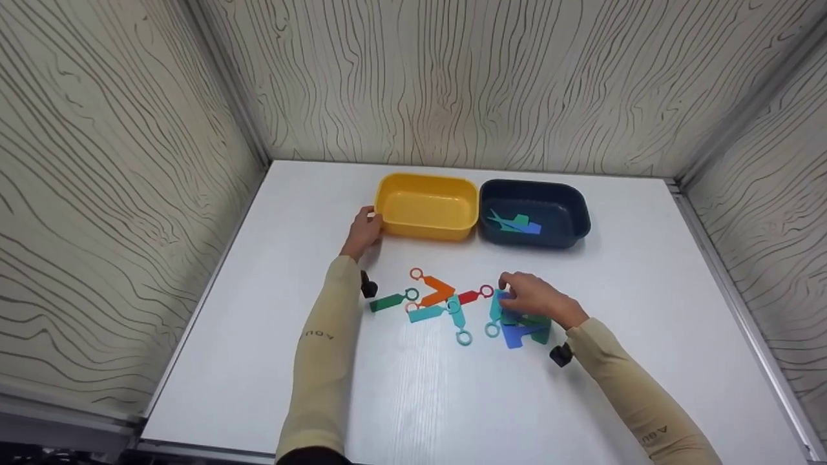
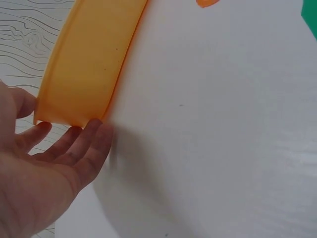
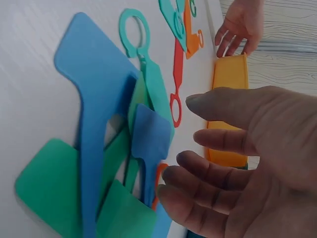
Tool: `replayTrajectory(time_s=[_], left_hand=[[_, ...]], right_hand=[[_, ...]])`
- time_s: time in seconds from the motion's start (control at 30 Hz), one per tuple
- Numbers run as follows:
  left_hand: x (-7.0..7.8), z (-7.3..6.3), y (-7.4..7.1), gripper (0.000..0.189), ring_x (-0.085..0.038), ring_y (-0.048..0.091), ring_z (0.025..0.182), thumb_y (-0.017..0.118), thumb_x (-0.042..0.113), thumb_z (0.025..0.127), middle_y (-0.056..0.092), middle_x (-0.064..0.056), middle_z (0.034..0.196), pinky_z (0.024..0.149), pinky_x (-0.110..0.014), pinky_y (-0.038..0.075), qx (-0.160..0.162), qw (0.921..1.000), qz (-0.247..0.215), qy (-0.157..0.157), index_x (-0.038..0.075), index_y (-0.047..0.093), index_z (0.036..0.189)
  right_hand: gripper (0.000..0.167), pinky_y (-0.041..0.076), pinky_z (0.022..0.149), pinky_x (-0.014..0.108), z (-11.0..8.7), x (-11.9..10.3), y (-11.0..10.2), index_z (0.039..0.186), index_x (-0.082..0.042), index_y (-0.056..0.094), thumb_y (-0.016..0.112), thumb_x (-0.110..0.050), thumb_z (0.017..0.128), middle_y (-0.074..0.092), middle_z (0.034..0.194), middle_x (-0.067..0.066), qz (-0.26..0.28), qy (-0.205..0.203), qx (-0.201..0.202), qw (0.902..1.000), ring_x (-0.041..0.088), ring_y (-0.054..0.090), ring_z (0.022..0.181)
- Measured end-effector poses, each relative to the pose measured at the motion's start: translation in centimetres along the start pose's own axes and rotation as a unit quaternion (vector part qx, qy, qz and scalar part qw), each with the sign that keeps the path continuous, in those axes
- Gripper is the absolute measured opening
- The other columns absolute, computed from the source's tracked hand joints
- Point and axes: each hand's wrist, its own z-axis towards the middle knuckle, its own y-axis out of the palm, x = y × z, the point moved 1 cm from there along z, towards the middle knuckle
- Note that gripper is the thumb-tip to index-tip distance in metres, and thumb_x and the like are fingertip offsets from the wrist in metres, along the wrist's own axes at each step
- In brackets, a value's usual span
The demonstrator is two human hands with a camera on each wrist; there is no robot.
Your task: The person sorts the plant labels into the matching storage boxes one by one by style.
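Note:
My left hand (image 1: 364, 232) holds the left end of a yellow bin (image 2: 91, 64), its thumb at the rim and its fingertips against the outer wall. My right hand (image 1: 533, 297) hovers over a pile of flat plastic tags, fingers loosely bent and nothing between them. In that pile are a large blue T-shaped tag (image 3: 91, 64), a smaller blue tag (image 3: 151, 131), green tags (image 3: 49, 183) and a turquoise ring-ended tag (image 3: 156, 84). Left of the pile lie a red ring tag (image 1: 468, 297), turquoise ring tags (image 1: 426, 313), orange ring tags (image 1: 439, 286) and a dark green one (image 1: 387, 302).
A dark blue bin (image 1: 568, 216) stands right beside the yellow one, with blue and green tags (image 1: 533, 228) inside. Both bins sit near the back of the white table (image 1: 413, 400), before a wood-patterned wall (image 1: 413, 84). Similar panels rise at both sides.

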Motion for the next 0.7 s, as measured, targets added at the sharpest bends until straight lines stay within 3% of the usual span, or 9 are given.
replayTrajectory(time_s=[0.3,0.53,0.7], left_hand=[[0.03,0.23,0.05,0.051,-0.018,0.056,0.113,0.040,0.040,0.100,0.051,-0.004,0.137,0.093,-0.035,0.049,0.002,0.9999,0.007,-0.012,0.022,0.035,0.147],[0.10,0.28,0.07,0.049,-0.019,0.057,0.109,0.041,0.039,0.101,0.051,-0.007,0.136,0.089,-0.035,0.051,0.005,1.0000,0.008,0.001,0.020,0.036,0.147],[0.06,0.06,0.09,0.051,-0.020,0.058,0.105,0.039,0.042,0.101,0.052,-0.004,0.131,0.085,-0.032,0.050,0.003,0.9998,0.006,-0.019,0.021,0.035,0.147]], right_hand=[[0.047,0.052,0.090,0.045,-0.37,0.28,0.44,0.130,-0.016,0.055,0.071,-0.034,0.089,0.057,0.109,0.006,-0.006,0.025,-0.027,0.9993,0.022,0.054,0.095],[0.047,0.051,0.091,0.047,-0.31,0.55,0.55,0.128,-0.014,0.054,0.073,-0.030,0.088,0.056,0.110,0.008,-0.001,0.021,-0.030,0.9993,0.024,0.052,0.096],[0.047,0.050,0.093,0.047,-0.02,0.78,0.65,0.127,-0.016,0.054,0.074,-0.030,0.087,0.057,0.110,0.006,0.007,0.026,-0.031,0.9992,0.023,0.052,0.098]])
